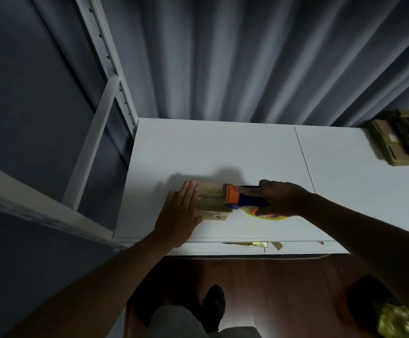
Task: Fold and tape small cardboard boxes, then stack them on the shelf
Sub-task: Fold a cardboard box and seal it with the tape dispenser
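Now taping: small cardboard box [212,200] on white table [247,152], wedged between both hands.
Left hand [180,213] at nine o'clock of box, fingers straight, flat against its side; right hand [280,201] at three o'clock, curled around orange-and-blue tape dispenser [243,198] pressed onto box top.

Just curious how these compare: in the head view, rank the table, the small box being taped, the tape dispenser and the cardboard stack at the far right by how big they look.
1. Table
2. Cardboard stack, partly cut off
3-4. Small box and tape dispenser: too alike to rank, both partly hidden by hands.

Box [210,200] on table [247,152], dispenser [245,200] right.
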